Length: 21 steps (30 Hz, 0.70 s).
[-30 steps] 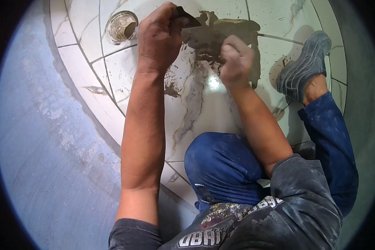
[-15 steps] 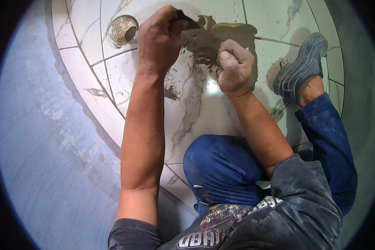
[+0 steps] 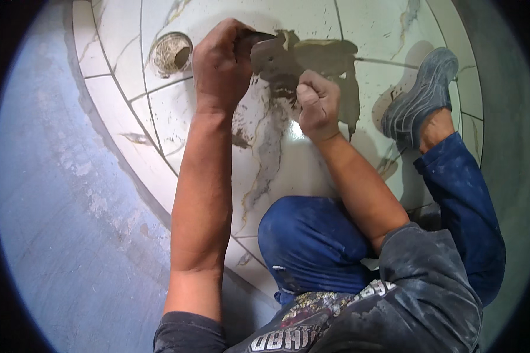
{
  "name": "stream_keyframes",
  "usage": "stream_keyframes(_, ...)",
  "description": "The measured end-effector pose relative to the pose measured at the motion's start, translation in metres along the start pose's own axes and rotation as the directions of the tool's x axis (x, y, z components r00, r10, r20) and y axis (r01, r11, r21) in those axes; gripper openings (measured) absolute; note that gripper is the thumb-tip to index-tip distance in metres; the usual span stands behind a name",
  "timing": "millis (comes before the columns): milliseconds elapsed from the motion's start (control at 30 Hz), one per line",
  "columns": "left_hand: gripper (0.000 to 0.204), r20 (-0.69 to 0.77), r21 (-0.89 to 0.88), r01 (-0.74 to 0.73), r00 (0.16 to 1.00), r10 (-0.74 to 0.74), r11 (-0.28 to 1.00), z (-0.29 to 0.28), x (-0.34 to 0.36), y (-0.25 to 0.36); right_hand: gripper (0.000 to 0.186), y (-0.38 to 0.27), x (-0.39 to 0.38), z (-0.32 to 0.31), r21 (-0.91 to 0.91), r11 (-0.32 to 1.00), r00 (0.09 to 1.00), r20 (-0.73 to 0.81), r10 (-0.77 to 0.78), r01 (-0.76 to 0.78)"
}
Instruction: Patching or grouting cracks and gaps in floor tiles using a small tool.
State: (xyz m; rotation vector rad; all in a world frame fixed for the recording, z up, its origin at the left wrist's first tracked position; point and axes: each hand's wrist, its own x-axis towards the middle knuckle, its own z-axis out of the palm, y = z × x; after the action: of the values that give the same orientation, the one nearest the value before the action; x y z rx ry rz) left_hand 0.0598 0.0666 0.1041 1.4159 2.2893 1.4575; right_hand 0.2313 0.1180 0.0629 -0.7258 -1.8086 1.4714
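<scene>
My left hand (image 3: 221, 67) is closed around a dark, flat, thin-edged piece (image 3: 258, 38), like a scraper; most of it is hidden by the fingers. Its pointed end reaches the left edge of a wet grey-brown patch of grout or mortar (image 3: 321, 56) spread over pale marbled floor tiles (image 3: 300, 170). Just right of it, my right hand (image 3: 319, 105) is curled into a fist, thumb on top, over the lower part of the patch. Whatever that fist holds, if anything, is out of sight. Pale dust covers its fingers.
A round, rough-lined beige opening (image 3: 169, 50) lies left of my left hand. My dark patterned shoe (image 3: 421, 94) rests on the tiles at the right; my blue-trousered knee (image 3: 303, 235) is bent below. Bluish bare floor (image 3: 70, 206) borders the tiles at left.
My right hand has shifted slightly left and down, closer to my left hand. The left hand has moved a little down, its dark piece still at the patch's left edge.
</scene>
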Motion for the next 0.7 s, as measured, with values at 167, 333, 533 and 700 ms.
stream_keyframes(167, 0.009, -0.043, 0.051, -0.117, 0.992, 0.119, 0.992, 0.016, 0.007, -0.002, 0.037, -0.003, -0.004, 0.005, 0.049, 0.998, 0.999, 0.019, 0.042, -0.043)
stream_keyframes(333, 0.006, 0.168, 0.166, -0.064, 0.985, 0.036, 0.984, 0.013, -0.016, 0.004, 0.037, -0.006, 0.003, -0.012, 0.024, 0.999, 1.0, -0.001, -0.028, 0.028)
stream_keyframes(533, 0.008, -0.011, 0.024, -0.01, 1.0, 0.01, 1.0, 0.004, -0.024, 0.004, 0.031, -0.022, 0.004, -0.021, 0.149, 0.985, 0.996, 0.001, 0.087, -0.086)
stream_keyframes(700, 0.009, -0.064, 0.082, -0.057, 0.996, 0.062, 0.995, -0.007, -0.015, 0.0, 0.036, -0.009, 0.007, -0.003, 0.037, 0.999, 0.999, 0.047, 0.021, -0.022)
